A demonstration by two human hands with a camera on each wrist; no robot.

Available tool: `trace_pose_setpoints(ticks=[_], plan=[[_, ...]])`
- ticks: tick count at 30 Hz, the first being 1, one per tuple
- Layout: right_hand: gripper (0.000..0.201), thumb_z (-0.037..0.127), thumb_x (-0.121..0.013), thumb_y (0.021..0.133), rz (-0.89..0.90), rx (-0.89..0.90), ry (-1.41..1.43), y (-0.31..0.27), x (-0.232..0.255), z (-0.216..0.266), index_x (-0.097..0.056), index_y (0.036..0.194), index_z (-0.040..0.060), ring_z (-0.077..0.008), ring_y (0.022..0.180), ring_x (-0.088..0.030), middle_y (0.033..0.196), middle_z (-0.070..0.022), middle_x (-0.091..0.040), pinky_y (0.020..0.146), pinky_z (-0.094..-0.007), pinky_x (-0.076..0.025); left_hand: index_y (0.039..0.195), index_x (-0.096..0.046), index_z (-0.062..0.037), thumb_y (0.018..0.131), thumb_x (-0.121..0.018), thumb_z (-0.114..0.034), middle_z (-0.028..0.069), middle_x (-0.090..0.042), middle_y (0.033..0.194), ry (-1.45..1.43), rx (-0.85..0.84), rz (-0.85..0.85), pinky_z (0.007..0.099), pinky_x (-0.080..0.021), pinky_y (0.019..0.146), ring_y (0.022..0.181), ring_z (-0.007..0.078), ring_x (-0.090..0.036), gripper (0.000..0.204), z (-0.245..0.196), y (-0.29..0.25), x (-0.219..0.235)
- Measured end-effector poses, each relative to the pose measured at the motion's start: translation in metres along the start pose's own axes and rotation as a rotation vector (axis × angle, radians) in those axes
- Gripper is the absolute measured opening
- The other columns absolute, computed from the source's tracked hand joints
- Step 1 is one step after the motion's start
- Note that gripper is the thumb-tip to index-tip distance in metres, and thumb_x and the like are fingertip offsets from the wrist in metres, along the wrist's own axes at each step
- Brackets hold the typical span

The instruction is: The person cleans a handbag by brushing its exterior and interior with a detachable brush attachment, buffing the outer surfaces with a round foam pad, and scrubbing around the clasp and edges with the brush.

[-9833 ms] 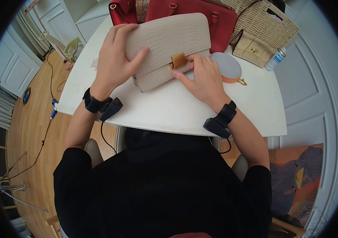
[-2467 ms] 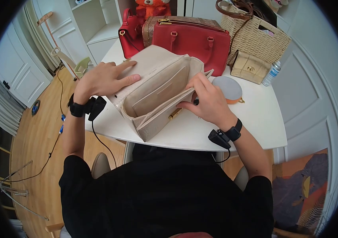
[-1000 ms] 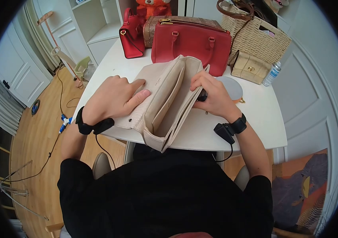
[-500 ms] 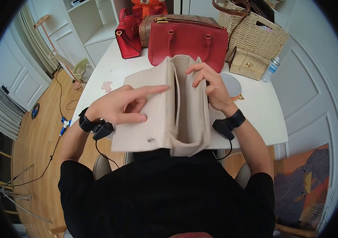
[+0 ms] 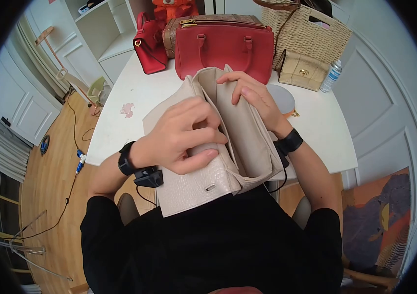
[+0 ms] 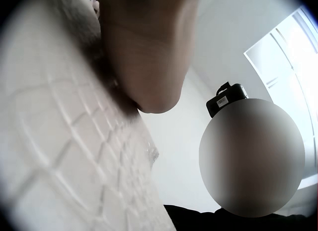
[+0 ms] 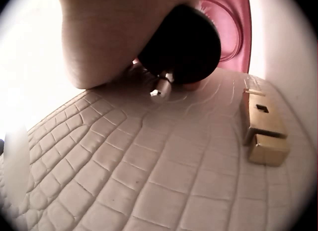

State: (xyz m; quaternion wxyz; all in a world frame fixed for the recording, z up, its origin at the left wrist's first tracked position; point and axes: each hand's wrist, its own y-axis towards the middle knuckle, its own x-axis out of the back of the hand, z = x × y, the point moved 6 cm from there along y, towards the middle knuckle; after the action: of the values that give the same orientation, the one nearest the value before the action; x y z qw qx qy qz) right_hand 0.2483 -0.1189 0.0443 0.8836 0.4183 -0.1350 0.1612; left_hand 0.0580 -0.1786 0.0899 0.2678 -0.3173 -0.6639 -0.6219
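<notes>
A beige crocodile-textured flap handbag [image 5: 196, 176] is tilted near the table's front edge, mouth up, its flap folded back toward the left. My left hand [image 5: 181, 137] lies over the flap, its fingers curled at the rear rim of the opening and the thumb on the flap. Over the front wall my right hand [image 5: 262, 103] hooks its fingers into the mouth, gripping that wall. The right wrist view shows a black rounded object [image 7: 184, 47] with a small metal stem between this hand and the bag; its kind is unclear. A gold clasp [image 7: 263, 124] sits on the front face.
Behind stand a red handbag [image 5: 225, 51], a smaller red bag [image 5: 149, 49], a woven straw bag [image 5: 311, 34] and a gold bag [image 5: 304, 71]. A spray can [image 5: 332, 76] and a round grey case [image 5: 281, 100] are on the white table [image 5: 115, 127] to the right.
The bag was closed with its clasp up at first, then opened. Lately it has turned and come nearer the body. My left hand has moved from pointing along the flap to the rear rim.
</notes>
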Motion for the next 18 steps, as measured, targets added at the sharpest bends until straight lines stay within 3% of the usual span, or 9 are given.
trace_pose_setpoints(ticks=[1,8,11,18], plan=[[0.038,0.024,-0.040,0.105,-0.008,-0.001,0.000,-0.001,0.000,0.000,-0.057,0.080,0.0007,-0.0276,0.116,-0.058,0.128,-0.0184,-0.064,0.121,-0.0451,-0.031,0.096,-0.072,-0.0078,0.079,-0.067,-0.018,0.0106,-0.064,0.105,-0.057,0.002,0.018,0.0438,-0.047,0.084,0.094,0.0287,-0.062,0.020,0.003,-0.001,-0.005],[0.037,0.024,-0.043,0.104,-0.002,0.027,-0.037,0.001,0.002,0.003,-0.061,0.083,0.0000,-0.0260,0.110,-0.060,0.129,-0.0181,-0.065,0.104,-0.0387,-0.043,0.106,-0.070,-0.0072,0.083,-0.063,-0.020,0.0082,-0.065,0.099,-0.208,0.020,0.000,0.0412,-0.044,0.084,0.088,0.0298,-0.058,0.028,0.022,-0.011,-0.017],[0.036,0.024,-0.045,0.102,0.023,0.010,-0.007,0.003,0.000,0.002,-0.062,0.084,-0.0004,-0.0252,0.111,-0.060,0.129,-0.0187,-0.065,0.101,-0.0375,-0.044,0.101,-0.071,-0.0080,0.083,-0.061,-0.017,0.0074,-0.068,0.100,-0.160,0.083,0.046,0.0412,-0.044,0.084,0.090,0.0290,-0.060,0.023,0.024,-0.016,-0.017],[0.033,0.024,-0.047,0.100,0.044,0.015,-0.012,0.005,-0.001,0.006,-0.063,0.084,-0.0003,-0.0238,0.109,-0.060,0.130,-0.0188,-0.064,0.097,-0.0361,-0.045,0.091,-0.072,-0.0081,0.084,-0.059,-0.013,0.0055,-0.068,0.093,-0.207,0.030,-0.050,0.0388,-0.044,0.082,0.085,0.0262,-0.061,0.015,0.024,-0.021,-0.016]])
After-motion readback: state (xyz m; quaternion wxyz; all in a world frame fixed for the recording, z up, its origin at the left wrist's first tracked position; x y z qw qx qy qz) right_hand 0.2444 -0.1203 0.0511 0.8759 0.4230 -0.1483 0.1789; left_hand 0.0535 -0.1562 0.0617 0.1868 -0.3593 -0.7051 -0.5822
